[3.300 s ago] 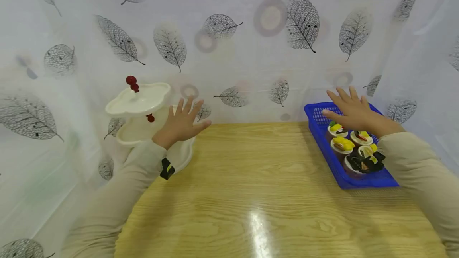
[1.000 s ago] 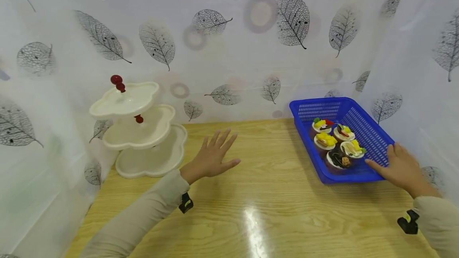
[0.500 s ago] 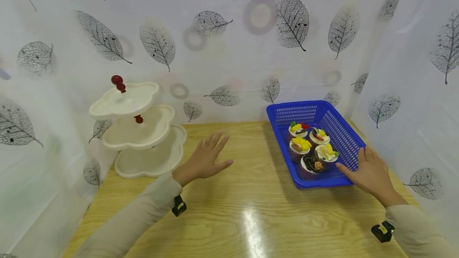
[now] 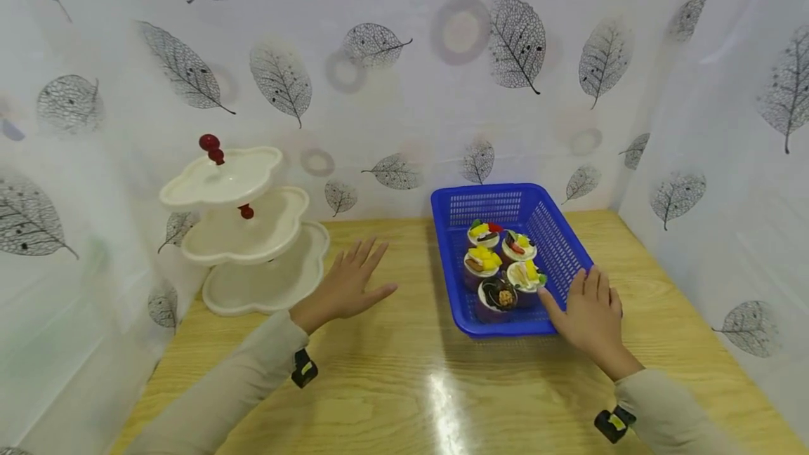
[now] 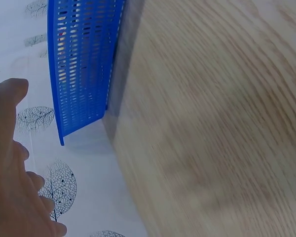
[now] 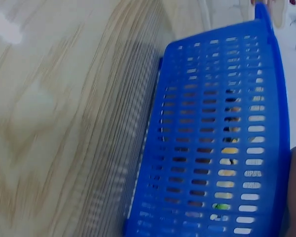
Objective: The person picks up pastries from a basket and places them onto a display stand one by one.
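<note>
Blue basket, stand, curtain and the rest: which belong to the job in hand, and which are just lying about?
Seemingly in the job:
blue basket, touched by the right hand
five cupcakes inside it

Perhaps only standing by:
white tiered stand, not held
leaf-print curtain

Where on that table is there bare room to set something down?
Bare wood: the near middle of the table, between the sleeves; and the right side, between the right hand and leaf-print curtain. Crowded: the back left, taken by the three-tier stand, and the blue basket, where five cupcakes bunch together.
</note>
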Demonstrator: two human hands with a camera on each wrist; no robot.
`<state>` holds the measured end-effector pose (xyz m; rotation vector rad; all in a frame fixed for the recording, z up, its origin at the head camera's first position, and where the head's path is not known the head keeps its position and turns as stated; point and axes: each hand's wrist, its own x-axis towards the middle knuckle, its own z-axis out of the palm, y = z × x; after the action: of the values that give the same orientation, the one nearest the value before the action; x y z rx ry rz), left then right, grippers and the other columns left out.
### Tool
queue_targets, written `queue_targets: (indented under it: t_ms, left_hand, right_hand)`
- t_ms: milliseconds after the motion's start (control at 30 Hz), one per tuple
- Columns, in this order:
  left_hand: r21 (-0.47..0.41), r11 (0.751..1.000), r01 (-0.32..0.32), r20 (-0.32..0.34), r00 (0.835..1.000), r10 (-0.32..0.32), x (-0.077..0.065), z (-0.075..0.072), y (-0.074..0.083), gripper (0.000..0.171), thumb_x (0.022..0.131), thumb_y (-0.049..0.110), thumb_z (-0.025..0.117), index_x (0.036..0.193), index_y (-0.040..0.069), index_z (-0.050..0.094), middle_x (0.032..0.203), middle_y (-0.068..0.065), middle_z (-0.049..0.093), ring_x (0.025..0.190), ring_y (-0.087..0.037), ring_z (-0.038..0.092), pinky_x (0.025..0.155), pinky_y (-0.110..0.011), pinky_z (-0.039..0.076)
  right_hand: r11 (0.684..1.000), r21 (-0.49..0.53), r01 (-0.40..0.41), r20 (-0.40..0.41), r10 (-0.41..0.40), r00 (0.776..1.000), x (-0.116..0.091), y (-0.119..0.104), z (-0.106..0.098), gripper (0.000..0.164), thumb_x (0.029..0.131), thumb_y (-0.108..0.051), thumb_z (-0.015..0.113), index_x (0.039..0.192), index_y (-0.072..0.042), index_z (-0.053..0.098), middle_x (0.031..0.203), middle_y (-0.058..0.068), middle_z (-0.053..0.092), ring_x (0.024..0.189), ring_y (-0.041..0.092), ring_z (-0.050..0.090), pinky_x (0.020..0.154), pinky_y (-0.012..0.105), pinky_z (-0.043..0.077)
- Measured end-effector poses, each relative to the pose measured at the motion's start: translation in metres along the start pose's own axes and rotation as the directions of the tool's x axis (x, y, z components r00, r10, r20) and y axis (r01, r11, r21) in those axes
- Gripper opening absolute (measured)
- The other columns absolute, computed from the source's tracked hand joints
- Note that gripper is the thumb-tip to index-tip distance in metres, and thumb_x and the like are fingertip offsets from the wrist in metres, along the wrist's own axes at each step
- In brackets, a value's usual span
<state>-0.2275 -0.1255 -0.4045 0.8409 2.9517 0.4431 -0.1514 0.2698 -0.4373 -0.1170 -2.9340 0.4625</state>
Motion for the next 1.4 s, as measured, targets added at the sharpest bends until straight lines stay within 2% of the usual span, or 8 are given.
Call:
queue_targets:
  t_ms: [133, 333, 533, 967, 1200, 1300, 1400]
  left_hand:
    - [0.001, 1.000, 0.003, -0.011, 1.000, -0.003, -0.001, -0.001, -0.004, 0.082, 0.094, 0.058, 0.046, 0.155, 0.015, 0.013, 0.160, -0.014, 0.006, 0.145, -0.040, 0.004, 0.113, -0.063, 0.010]
    - [-0.005, 1.000, -0.006, -0.027, 1.000, 0.005, -0.002, 0.001, -0.007, 0.081, 0.094, 0.058, 0.046, 0.155, 0.015, 0.015, 0.160, -0.015, 0.007, 0.145, -0.041, 0.004, 0.112, -0.065, 0.010]
    - [-0.012, 1.000, 0.005, -0.037, 0.999, -0.005, -0.004, 0.002, -0.008, 0.080, 0.094, 0.056, 0.048, 0.154, 0.013, 0.017, 0.160, -0.016, 0.010, 0.145, -0.041, 0.005, 0.113, -0.064, 0.010]
    - [-0.009, 1.000, 0.019, -0.032, 0.999, -0.019, -0.008, 0.000, -0.009, 0.080, 0.093, 0.056, 0.049, 0.154, 0.014, 0.018, 0.160, -0.016, 0.009, 0.145, -0.040, 0.005, 0.112, -0.065, 0.009]
    - [-0.028, 1.000, 0.014, -0.030, 0.999, -0.015, -0.007, -0.001, -0.006, 0.080, 0.094, 0.054, 0.050, 0.155, 0.014, 0.016, 0.159, -0.017, 0.010, 0.145, -0.039, 0.004, 0.113, -0.064, 0.010]
    - [-0.028, 0.999, 0.016, -0.017, 1.000, -0.016, -0.006, -0.002, -0.005, 0.080, 0.094, 0.054, 0.049, 0.155, 0.015, 0.015, 0.160, -0.015, 0.007, 0.145, -0.039, 0.004, 0.113, -0.063, 0.009]
    - [-0.044, 0.999, 0.017, -0.006, 1.000, -0.017, -0.005, -0.004, -0.003, 0.080, 0.095, 0.055, 0.048, 0.155, 0.014, 0.013, 0.160, -0.015, 0.005, 0.145, -0.039, 0.003, 0.114, -0.062, 0.009]
  right_hand:
    - [1.000, 0.003, 0.007, 0.037, -0.007, 0.999, 0.000, -0.020, 0.003, 0.098, 0.095, -0.062, 0.035, 0.140, 0.023, 0.017, 0.144, 0.048, 0.006, 0.135, 0.061, 0.001, 0.104, 0.072, 0.008]
    - [0.999, -0.004, 0.050, 0.077, -0.050, 0.996, -0.001, -0.046, 0.006, 0.098, 0.095, -0.061, 0.040, 0.141, 0.022, 0.017, 0.144, 0.048, 0.007, 0.135, 0.062, 0.001, 0.104, 0.072, 0.008]
    - [0.998, -0.012, 0.069, 0.088, -0.068, 0.994, -0.002, -0.063, 0.011, 0.096, 0.095, -0.060, 0.042, 0.142, 0.021, 0.018, 0.145, 0.047, 0.007, 0.136, 0.060, 0.001, 0.105, 0.071, 0.010]
    - [0.997, -0.017, 0.075, 0.088, -0.073, 0.993, -0.002, -0.070, 0.018, 0.097, 0.094, -0.061, 0.040, 0.143, 0.019, 0.016, 0.145, 0.046, 0.007, 0.136, 0.059, 0.000, 0.107, 0.069, 0.009]
    - [0.996, 0.002, 0.092, 0.081, -0.092, 0.992, -0.004, -0.076, 0.014, 0.096, 0.095, -0.060, 0.041, 0.144, 0.018, 0.015, 0.146, 0.044, 0.010, 0.137, 0.058, 0.005, 0.107, 0.068, 0.013]
    - [0.990, 0.036, 0.140, 0.085, -0.142, 0.986, -0.001, -0.068, 0.005, 0.093, 0.097, -0.057, 0.041, 0.144, 0.018, 0.013, 0.148, 0.042, 0.009, 0.137, 0.056, 0.007, 0.107, 0.068, 0.015]
    - [0.973, 0.054, 0.226, 0.096, -0.231, 0.968, 0.015, -0.050, -0.009, 0.089, 0.099, -0.053, 0.040, 0.147, 0.015, 0.008, 0.152, 0.037, 0.005, 0.140, 0.052, 0.005, 0.109, 0.067, 0.012]
